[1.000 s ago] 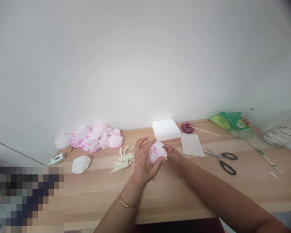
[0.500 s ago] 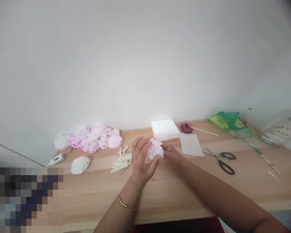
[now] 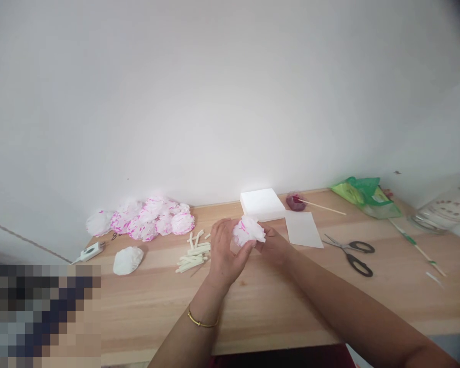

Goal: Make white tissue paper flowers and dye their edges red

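Note:
Above the middle of the table, a white paper flower [image 3: 247,231] with pink marks is held between both hands. My left hand [image 3: 226,250] curves round its left side, with the thumb along the lower edge. From the right, my right hand [image 3: 274,245] grips the flower's side and underside; some of those fingers are hidden behind it. Just left of my left hand lies a pile of short pale sticks [image 3: 193,257]. A plain white paper flower [image 3: 128,260] rests farther left.
Several pink-marked paper flowers [image 3: 145,221] are heaped at the back left, near a white plug [image 3: 91,252]. A paper stack [image 3: 262,202], a loose sheet [image 3: 304,229], a dish of red dye [image 3: 296,202], scissors [image 3: 354,254], a green bag [image 3: 364,197] and a glass jar [image 3: 442,208] stand rightward.
The flower has turned and shifted slightly right, showing more of its white side. My left fingers have lowered and closed in around it, and my right hand has come farther round its right side.

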`<state>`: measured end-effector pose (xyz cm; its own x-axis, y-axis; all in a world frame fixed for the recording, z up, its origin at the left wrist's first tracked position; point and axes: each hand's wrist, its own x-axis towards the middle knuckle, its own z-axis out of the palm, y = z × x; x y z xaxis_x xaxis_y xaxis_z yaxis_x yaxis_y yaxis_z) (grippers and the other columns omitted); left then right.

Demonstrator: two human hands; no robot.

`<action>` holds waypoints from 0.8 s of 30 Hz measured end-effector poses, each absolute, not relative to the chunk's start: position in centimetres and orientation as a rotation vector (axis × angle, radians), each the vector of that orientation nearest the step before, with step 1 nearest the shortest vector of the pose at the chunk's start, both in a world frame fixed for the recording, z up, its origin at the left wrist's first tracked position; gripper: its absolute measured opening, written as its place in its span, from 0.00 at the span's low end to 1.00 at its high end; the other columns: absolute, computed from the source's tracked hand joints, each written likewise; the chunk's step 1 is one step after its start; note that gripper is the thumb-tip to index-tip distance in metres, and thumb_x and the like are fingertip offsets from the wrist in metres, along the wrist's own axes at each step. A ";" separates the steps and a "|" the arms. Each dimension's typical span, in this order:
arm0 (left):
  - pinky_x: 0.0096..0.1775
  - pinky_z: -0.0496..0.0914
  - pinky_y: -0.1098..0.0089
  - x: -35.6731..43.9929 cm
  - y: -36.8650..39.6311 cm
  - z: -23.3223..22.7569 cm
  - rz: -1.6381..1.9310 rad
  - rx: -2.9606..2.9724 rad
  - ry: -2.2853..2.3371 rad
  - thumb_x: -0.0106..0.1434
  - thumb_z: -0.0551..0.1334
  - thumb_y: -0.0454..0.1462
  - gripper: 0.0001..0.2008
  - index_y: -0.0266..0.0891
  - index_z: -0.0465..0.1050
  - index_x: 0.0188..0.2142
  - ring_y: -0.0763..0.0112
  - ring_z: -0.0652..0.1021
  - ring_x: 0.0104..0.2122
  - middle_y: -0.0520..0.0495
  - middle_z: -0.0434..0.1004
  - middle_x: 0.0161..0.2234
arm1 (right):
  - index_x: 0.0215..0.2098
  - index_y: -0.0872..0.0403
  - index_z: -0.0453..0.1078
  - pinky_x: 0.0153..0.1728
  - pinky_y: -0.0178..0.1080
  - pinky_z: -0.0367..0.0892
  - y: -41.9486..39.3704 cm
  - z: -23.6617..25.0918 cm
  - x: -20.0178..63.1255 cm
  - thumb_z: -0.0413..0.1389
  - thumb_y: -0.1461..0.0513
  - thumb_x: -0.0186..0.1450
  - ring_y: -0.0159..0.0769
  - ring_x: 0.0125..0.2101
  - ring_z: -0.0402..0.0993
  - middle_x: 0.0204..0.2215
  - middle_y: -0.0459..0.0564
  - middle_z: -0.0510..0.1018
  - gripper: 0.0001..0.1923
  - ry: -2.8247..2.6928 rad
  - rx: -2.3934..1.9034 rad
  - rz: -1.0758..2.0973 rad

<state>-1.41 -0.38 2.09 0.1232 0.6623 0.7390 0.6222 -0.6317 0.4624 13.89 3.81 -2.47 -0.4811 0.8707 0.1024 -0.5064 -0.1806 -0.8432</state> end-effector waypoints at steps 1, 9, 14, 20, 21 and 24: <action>0.49 0.65 0.54 -1.4 -0.4 2.1 1.594 2.305 1.306 0.55 0.65 0.41 0.26 0.38 0.62 0.52 0.59 0.70 0.48 0.40 0.71 0.45 | 0.43 0.51 0.73 0.49 0.43 0.63 3.8 -2.4 13.9 0.65 0.55 0.53 0.40 0.44 0.72 0.40 0.51 0.78 0.21 -1.064 -0.493 1.822; 0.53 0.65 0.55 -2.7 0.0 1.8 1.694 1.718 1.116 0.62 0.58 0.42 0.17 0.39 0.68 0.49 0.61 0.72 0.49 0.40 0.72 0.46 | 0.47 0.46 0.71 0.48 0.43 0.66 3.7 -1.8 14.4 0.63 0.57 0.56 0.39 0.46 0.72 0.46 0.49 0.76 0.20 -0.991 -0.464 1.912; 0.54 0.66 0.56 -3.0 0.5 1.2 1.722 1.456 1.041 0.63 0.57 0.42 0.15 0.39 0.69 0.48 0.61 0.74 0.49 0.41 0.73 0.47 | 0.49 0.45 0.69 0.49 0.44 0.65 3.7 -2.1 14.6 0.63 0.56 0.55 0.39 0.48 0.71 0.48 0.50 0.75 0.23 -1.005 -0.491 1.899; 0.57 0.60 0.52 -2.8 0.0 2.3 1.593 1.963 1.051 0.57 0.64 0.42 0.26 0.42 0.63 0.55 0.57 0.66 0.57 0.39 0.67 0.54 | 0.50 0.47 0.70 0.51 0.44 0.63 3.9 -2.4 14.7 0.64 0.54 0.55 0.41 0.50 0.69 0.47 0.51 0.75 0.25 -1.126 -0.489 1.878; 0.57 0.59 0.50 -2.7 -0.1 2.5 1.576 2.039 1.048 0.56 0.65 0.43 0.28 0.42 0.62 0.56 0.56 0.65 0.57 0.38 0.67 0.55 | 0.49 0.48 0.70 0.51 0.44 0.63 3.9 -2.4 14.8 0.64 0.55 0.54 0.42 0.50 0.69 0.46 0.52 0.76 0.25 -1.157 -0.509 1.852; 0.57 0.58 0.47 -2.5 -0.3 2.5 1.542 2.157 1.024 0.55 0.64 0.49 0.33 0.42 0.60 0.58 0.53 0.64 0.58 0.37 0.65 0.56 | 0.45 0.50 0.73 0.49 0.45 0.63 3.8 -2.3 15.0 0.66 0.57 0.51 0.44 0.47 0.70 0.42 0.51 0.77 0.23 -1.238 -0.597 1.764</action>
<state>-2.51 -0.28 2.51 0.1709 0.6946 0.6988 0.3747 -0.7017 0.6059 15.04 3.79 -2.28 -0.5023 0.8595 0.0945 -0.3815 -0.1221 -0.9163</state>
